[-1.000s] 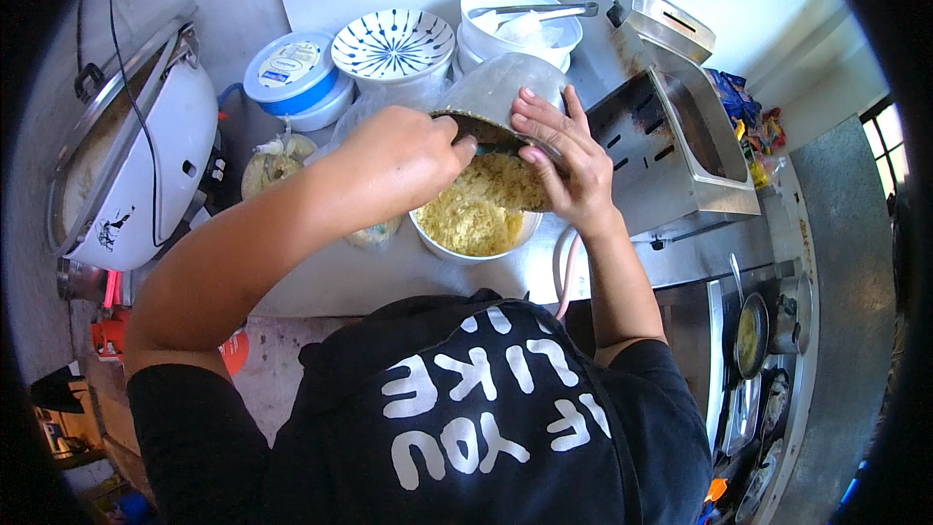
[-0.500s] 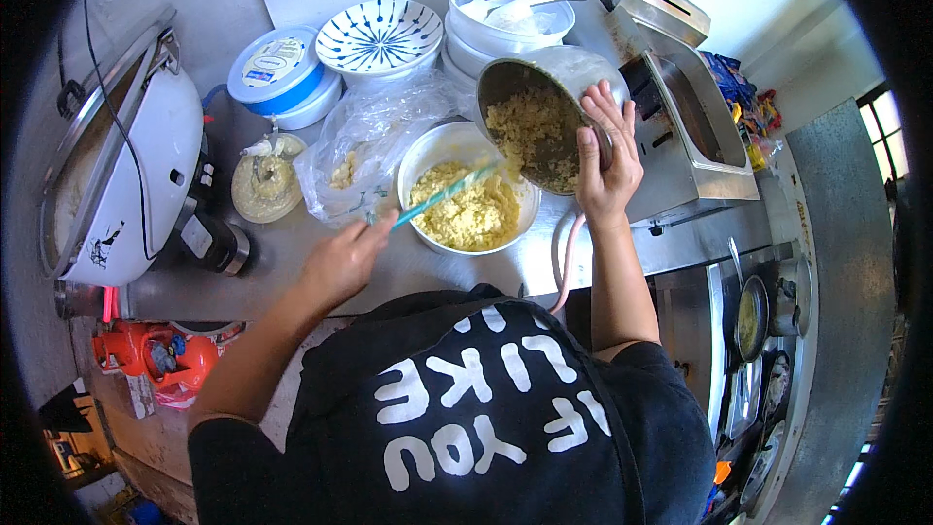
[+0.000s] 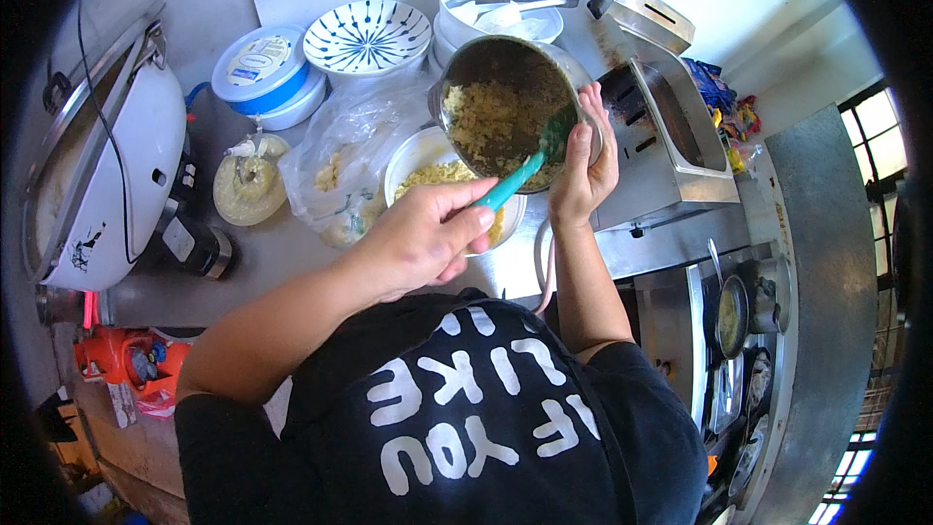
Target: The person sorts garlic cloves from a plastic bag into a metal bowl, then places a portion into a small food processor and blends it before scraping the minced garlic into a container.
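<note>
Head view | right hand (image 3: 581, 170) grips tilted round steel pot (image 3: 510, 112) of yellow crumbly food above white bowl (image 3: 432, 170) on grey table (image 3: 282, 253) | left hand (image 3: 423, 238) closed around teal spatula (image 3: 520, 170), blade inside pot | bowl partly filled, much food left in pot.

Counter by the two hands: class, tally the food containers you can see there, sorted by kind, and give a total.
Metal pots: 1, tilted in the right hand, the metal pot
White bowls: 3, the bowl of food, the patterned bowl, the bowl with tongs
Lidded tubs: 1, the blue-banded tub
Total: 5
</note>
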Demonstrator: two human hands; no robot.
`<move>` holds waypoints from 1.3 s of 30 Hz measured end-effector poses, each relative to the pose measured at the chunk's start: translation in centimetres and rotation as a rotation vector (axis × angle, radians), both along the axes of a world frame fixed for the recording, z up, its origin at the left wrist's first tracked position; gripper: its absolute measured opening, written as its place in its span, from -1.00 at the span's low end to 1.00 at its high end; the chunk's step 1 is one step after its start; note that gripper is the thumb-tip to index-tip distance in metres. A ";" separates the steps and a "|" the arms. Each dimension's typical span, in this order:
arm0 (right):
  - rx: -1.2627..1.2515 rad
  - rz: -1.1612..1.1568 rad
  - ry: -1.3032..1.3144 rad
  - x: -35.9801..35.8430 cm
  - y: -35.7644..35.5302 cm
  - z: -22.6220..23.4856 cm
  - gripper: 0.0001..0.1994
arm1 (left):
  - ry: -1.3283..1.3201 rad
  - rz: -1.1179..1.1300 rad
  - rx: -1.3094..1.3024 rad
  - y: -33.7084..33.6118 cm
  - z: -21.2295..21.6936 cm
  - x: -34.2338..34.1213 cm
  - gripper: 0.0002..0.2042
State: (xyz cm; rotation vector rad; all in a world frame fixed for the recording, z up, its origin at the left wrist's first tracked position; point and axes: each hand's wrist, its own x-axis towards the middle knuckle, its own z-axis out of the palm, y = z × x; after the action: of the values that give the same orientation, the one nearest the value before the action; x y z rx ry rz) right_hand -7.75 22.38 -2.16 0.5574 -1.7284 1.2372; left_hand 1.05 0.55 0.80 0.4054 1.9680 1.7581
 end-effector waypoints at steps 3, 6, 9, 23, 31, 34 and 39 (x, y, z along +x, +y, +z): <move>-0.202 0.158 -0.104 -0.8 0.8 1.5 -0.70 | 0.790 0.043 -0.544 -0.7 -0.9 -0.6 -0.63; -0.330 0.272 -0.265 -0.7 1.6 2.5 -0.67 | 1.179 0.072 -0.810 -2.1 2.5 -1.2 -0.61; -0.292 0.297 -0.294 -0.3 1.5 2.7 -0.65 | 1.276 0.299 -0.924 -1.7 4.3 -3.0 -0.60; -0.003 0.171 -0.134 0.4 0.6 3.7 -0.74 | 1.477 0.390 -1.017 -3.2 3.5 -4.1 -0.61; 0.196 0.153 0.019 0.5 -0.5 3.7 -0.76 | 0.869 0.169 -0.664 -4.9 -3.8 -6.4 -0.58; 0.292 0.221 0.046 0.2 -0.5 3.0 -0.75 | 0.872 0.127 -0.641 -5.6 -3.4 -6.3 -0.60; 0.518 0.267 0.126 0.7 -0.6 3.7 -0.72 | 1.201 0.268 -0.877 -3.9 0.8 -4.2 -0.59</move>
State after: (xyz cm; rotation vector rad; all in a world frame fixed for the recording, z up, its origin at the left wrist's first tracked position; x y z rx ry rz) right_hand -7.05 21.79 1.53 1.1763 -1.9118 0.8950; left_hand -3.19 -3.40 1.64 1.0310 3.4420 0.4812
